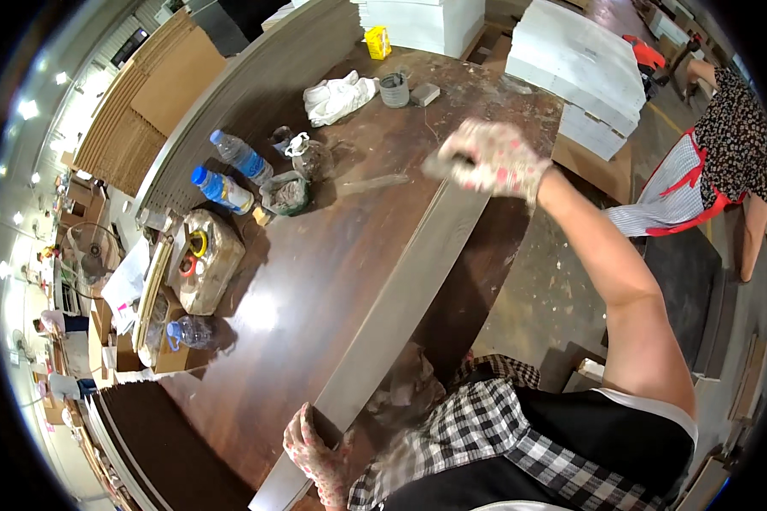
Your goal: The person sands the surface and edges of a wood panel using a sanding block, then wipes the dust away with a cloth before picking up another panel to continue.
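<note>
A long grey-brown board (pixel 400 294) lies slantwise along the near edge of the brown table (pixel 315 281). My left hand (pixel 320 451), in a floral-patterned glove, is closed round the edge of its near end. A dark patch shows beside those fingers; I cannot tell whether it is shadow or an object. Over the board's far end is my right hand (pixel 498 162), in the same kind of glove. Its fingers are curled, and a blurred greyish piece (pixel 439 166) sticks out from them, too smeared to name.
Bottles (pixel 222 189), a plastic bag (pixel 210 264), a white cloth (pixel 341 98), a grey cup (pixel 394 89) and a yellow box (pixel 377 43) stand across the table. Stacked panels (pixel 256 94) border its far left. White stacks (pixel 575 64) rise beyond; a co-worker (pixel 707 162) is at right.
</note>
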A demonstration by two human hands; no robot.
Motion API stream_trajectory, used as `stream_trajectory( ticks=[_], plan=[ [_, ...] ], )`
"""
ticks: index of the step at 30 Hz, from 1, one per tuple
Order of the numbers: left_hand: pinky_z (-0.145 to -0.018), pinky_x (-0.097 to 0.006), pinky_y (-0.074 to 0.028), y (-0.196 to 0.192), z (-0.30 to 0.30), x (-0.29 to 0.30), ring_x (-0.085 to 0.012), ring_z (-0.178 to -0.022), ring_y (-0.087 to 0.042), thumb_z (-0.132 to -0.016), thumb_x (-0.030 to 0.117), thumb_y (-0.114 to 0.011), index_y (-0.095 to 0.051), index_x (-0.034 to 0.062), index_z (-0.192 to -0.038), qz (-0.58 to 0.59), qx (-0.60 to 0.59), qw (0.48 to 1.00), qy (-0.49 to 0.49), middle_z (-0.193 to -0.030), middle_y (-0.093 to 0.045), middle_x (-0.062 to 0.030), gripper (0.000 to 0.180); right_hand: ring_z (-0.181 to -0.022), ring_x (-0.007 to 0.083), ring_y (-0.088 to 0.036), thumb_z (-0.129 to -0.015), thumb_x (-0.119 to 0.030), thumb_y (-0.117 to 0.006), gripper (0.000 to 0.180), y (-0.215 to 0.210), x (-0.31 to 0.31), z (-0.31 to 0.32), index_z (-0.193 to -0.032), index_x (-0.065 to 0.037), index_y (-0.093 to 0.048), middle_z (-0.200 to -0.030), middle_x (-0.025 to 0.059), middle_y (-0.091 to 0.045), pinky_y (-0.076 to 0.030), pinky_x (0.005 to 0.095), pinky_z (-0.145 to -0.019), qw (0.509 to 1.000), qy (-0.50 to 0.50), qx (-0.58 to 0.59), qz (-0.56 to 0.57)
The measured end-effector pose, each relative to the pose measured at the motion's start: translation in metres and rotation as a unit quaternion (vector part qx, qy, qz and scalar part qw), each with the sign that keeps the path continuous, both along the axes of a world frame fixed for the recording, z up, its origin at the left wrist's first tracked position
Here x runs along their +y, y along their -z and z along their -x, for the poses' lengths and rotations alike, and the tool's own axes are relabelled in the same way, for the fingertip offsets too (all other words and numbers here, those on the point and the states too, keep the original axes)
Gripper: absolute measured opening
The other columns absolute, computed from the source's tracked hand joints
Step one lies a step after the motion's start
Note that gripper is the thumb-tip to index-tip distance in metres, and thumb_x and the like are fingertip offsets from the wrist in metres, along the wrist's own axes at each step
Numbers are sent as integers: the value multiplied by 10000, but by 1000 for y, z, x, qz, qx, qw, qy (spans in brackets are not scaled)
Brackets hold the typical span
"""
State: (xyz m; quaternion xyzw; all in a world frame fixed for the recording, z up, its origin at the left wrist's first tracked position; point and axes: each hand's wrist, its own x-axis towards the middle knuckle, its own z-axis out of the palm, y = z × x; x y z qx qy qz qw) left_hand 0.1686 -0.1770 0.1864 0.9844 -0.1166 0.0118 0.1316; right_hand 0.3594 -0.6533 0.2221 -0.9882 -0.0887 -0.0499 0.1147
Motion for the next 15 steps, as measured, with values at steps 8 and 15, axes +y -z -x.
stream_trajectory(
  ticks=[8, 15],
  plan=[
    [-974, -496, -408, 8, 0, 3, -386, -1131, -538, -721, 479, -743, -505, 46, -1376, 3, -4, 1000, 2, -1258, -588, -167, 821, -998, 287, -663, -815, -247, -688, 306, -5, -58, -10, -1095, -122, -693, -1050, 109, -687, -524, 393, -885, 989, 138, 37, -49],
    [-973, -503, -408, -2, 7, 1, -403, -1131, -538, -759, 583, -726, -499, 27, -1370, 17, 10, 1000, 16, -1262, -582, -196, 857, -1095, 273, -650, -819, -279, -707, 358, 9, -104, 43, -1125, -95, -697, -1127, 105, -706, -486, 391, -1008, 974, 93, 32, -202]
  ],
)
